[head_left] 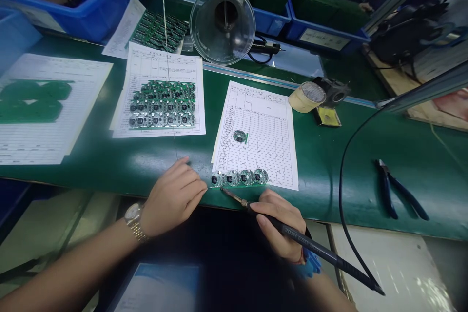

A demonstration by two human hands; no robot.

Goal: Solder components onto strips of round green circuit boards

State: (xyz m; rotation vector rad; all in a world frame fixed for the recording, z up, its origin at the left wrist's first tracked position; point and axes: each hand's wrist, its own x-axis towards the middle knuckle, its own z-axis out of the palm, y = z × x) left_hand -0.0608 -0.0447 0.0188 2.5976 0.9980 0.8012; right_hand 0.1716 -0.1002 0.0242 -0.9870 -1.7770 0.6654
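My right hand (280, 224) is shut around a black soldering iron (296, 236), whose thin tip reaches the left end of a strip of several round green circuit boards (239, 178). The strip lies along the near edge of a printed paper form (261, 126). My left hand (173, 200) pinches a thin solder wire (195, 194), and the wire's end sits close to the iron's tip beside the first board. The wire also seems to run upward from this hand towards the top of the view.
A panel of similar round boards (163, 105) lies on another form. Green boards (32, 102), a clear funnel-shaped fume hood (222, 24), a tape roll (307, 96), blue-handled cutters (400, 190) and blue bins (325, 34) occupy the green bench (329, 141). The iron's black cable (341, 195) curves across it.
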